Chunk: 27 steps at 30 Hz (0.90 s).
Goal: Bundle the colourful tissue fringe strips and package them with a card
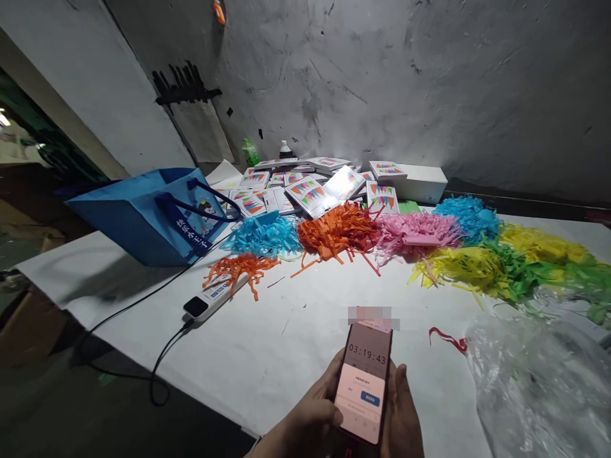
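A smartphone point(361, 407) stands tilted up over the front of the white table, its screen lit with a timer reading and a pop-up box with a blue button. My left hand point(312, 410) grips its left side, the thumb lying over the lower screen edge. Along the right side my right hand point(405, 410) supports the phone, thumb raised beside the edge and the other fingers hidden behind it. Beyond the hands lie bundles of paper strips: orange point(337, 232), pink point(415, 232), blue point(267, 234) and yellow point(461, 267).
A blue gift bag point(128, 210) lies on the table's left. A white device point(214, 299) with a black cable point(153, 375) is near it. Flat printed packs point(312, 194) are heaped at the wall beside a white box point(422, 183). Clear plastic bags point(544, 381) cover the right front.
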Each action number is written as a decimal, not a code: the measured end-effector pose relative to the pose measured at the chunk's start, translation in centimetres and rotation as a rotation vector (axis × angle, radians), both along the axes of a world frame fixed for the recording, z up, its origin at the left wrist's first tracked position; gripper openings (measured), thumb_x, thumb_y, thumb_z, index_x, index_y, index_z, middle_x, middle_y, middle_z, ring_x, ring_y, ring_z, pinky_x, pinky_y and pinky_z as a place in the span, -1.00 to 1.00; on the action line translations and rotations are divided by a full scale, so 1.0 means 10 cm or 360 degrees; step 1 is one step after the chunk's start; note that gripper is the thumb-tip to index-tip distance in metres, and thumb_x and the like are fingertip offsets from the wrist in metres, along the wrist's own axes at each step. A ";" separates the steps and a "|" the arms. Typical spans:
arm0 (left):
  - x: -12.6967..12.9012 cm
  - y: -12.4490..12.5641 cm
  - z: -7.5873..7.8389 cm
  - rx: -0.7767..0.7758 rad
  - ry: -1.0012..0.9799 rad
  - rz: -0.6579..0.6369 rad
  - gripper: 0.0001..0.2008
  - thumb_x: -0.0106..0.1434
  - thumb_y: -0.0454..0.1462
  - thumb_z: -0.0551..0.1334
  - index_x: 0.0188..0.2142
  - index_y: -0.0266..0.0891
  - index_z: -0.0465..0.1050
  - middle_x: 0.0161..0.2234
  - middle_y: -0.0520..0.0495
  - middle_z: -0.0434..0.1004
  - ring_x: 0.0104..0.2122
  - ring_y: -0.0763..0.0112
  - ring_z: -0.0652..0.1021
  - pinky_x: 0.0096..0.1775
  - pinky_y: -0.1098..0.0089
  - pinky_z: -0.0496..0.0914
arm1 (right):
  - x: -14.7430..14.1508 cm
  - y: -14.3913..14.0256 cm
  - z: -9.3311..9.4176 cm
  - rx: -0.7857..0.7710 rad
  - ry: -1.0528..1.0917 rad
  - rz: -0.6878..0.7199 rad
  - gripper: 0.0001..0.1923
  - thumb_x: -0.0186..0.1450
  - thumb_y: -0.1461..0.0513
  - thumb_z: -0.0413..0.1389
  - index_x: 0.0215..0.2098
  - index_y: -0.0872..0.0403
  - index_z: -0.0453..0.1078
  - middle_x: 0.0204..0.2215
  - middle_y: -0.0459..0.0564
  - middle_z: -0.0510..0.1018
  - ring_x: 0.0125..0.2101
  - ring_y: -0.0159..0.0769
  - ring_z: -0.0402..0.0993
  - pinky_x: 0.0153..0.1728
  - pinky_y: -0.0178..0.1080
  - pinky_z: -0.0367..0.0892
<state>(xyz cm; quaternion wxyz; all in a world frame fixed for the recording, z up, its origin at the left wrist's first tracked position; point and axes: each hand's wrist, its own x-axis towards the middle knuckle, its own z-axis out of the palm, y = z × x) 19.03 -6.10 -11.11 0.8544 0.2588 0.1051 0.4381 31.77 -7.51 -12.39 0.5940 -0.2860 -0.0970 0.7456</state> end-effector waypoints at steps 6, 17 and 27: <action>-0.02 0.04 -0.06 0.0016 0.0005 0.0218 -0.14 -0.10 -0.43 0.22 0.28 -0.17 0.28 0.08 -0.19 0.53 0.09 0.01 0.50 0.05 0.18 0.34 | 0.03 0.10 0.07 0.0024 -0.0049 -0.0234 -0.37 0.20 -0.24 0.22 0.09 -0.11 0.47 0.13 0.09 0.52 0.11 0.09 0.43 0.07 0.13 0.39; 0.07 0.01 0.15 -0.0143 0.0014 0.0352 -0.53 0.26 -0.27 0.20 0.17 -0.15 0.40 -0.02 -0.19 0.57 -0.05 0.14 0.56 -0.03 0.26 0.37 | 0.09 0.12 0.01 0.0106 -0.0137 -0.0186 -0.30 0.27 -0.23 0.16 0.22 -0.04 0.37 0.15 0.17 0.49 0.17 0.13 0.38 0.13 0.16 0.32; 0.10 0.05 0.08 -0.0126 0.0032 0.0416 -0.62 0.26 -0.26 0.23 0.08 -0.21 0.47 -0.06 -0.20 0.60 -0.09 0.18 0.58 -0.04 0.24 0.41 | 0.07 0.14 0.04 0.0226 -0.0246 -0.0248 -0.49 0.29 -0.03 0.23 0.13 -0.01 0.44 0.03 0.14 0.59 0.01 0.04 0.53 0.01 0.09 0.44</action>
